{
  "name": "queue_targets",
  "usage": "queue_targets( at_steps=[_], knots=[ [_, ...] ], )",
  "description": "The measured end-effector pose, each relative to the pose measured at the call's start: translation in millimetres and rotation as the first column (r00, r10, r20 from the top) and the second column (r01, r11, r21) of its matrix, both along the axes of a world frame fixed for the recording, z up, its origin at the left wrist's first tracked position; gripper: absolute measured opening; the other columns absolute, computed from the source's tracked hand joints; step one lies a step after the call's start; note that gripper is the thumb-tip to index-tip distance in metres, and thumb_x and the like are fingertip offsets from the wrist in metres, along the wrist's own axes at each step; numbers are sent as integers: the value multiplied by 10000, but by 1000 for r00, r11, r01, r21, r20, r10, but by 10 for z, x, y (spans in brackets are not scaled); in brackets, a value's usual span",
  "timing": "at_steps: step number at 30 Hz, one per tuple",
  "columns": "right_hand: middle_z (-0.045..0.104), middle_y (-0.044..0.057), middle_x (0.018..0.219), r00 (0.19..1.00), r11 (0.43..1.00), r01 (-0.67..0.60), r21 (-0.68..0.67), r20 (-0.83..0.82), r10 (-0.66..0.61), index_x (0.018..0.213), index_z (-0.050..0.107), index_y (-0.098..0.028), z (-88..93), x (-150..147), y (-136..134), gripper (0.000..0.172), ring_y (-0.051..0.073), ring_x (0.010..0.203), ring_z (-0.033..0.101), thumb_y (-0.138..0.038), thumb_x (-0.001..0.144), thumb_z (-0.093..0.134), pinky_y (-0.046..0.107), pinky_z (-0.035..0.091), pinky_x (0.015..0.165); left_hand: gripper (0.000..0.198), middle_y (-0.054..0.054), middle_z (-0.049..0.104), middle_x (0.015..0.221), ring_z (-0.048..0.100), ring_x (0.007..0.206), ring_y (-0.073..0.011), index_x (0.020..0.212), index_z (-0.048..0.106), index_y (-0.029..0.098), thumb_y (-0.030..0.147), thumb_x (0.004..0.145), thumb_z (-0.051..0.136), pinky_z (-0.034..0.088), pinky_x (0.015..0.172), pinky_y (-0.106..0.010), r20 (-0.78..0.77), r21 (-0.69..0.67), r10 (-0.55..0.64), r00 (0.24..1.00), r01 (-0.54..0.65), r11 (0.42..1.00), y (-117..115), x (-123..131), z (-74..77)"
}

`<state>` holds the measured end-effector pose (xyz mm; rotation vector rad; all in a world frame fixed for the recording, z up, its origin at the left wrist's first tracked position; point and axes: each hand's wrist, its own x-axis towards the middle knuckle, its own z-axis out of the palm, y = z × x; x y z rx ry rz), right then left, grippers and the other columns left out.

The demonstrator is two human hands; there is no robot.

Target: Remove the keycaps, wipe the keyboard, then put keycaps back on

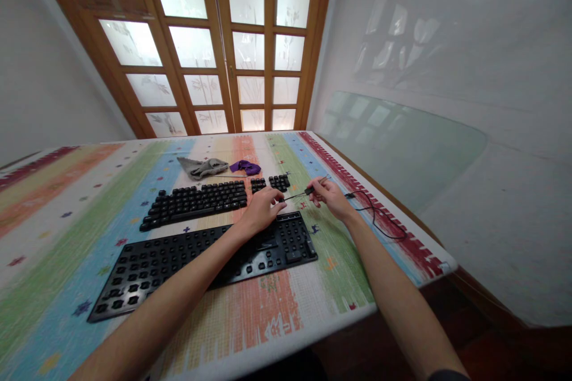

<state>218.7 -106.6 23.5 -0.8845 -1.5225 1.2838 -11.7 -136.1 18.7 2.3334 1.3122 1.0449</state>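
A striped tablecloth (67,202) covers the table, and 2 black keyboards lie on it. The near keyboard (196,262) has bare key sockets, its caps off; the far keyboard (196,202) keeps its caps and lies parallel, just beyond.

The left hand (261,209) rests palm down on the far right corner of the near keyboard, fingers curled. It seems to pin the board so that it cannot slide, and its fingertips meet the end of a thin black cable (378,217); whether they pinch the cable I cannot tell.

The right hand (330,196) hovers just right of that corner, clenched around a small slim tool (318,183), probably a key puller or brush, gripped between thumb and fingers like a pen so that the tip can be steered finely. The cable loops from beside this hand out toward the table's right edge.

Far from both hands, beyond the far keyboard, lie a grey cloth (202,167) and a purple cloth (245,167), set out of the way. A wooden door (223,41) with frosted panes stands behind the table.
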Motion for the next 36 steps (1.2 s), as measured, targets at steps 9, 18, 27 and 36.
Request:
queue_targets(
  at_steps=[9, 18, 27, 36],
  knots=[
    [590, -11, 576, 993, 995, 97, 0, -63, -97, 820, 582, -176, -6, 17, 35, 554, 92, 427, 474, -699, 686, 705, 239, 357, 412, 115, -54, 659, 830, 583, 914, -245, 897, 696, 178, 142, 802, 642, 469, 866, -384, -195, 40, -31, 980, 39, 998, 263, 1, -10],
    [598, -4, 577, 994, 997, 83, -2, -77, -83, 810, 584, -179, 43, 25, 6, 537, 94, 438, 473, -683, 681, 717, 240, 359, 417, 100, -71, 656, 795, 580, 890, -254, 819, 695, 173, 117, 776, 624, 485, 822, -371, -336, 33, -37, 941, 51, 998, 455, 112, -103],
    [599, -9, 546, 992, 996, 89, 9, -95, -88, 786, 587, -160, 79, 5, -28, 573, 89, 413, 474, -699, 648, 725, 231, 348, 407, 110, -93, 634, 892, 535, 944, -253, 771, 734, 147, 178, 791, 630, 464, 897, -390, -436, 79, -39, 899, 82, 994, 489, 43, -40],
    [592, -14, 545, 995, 997, 73, 17, -70, -72, 780, 583, -161, 83, 16, -26, 552, 90, 418, 484, -686, 671, 714, 227, 353, 407, 130, -91, 594, 907, 520, 947, -250, 788, 733, 148, 144, 777, 603, 472, 877, -384, -464, 128, 8, 886, 58, 990, 578, 113, -87]
  ],
)
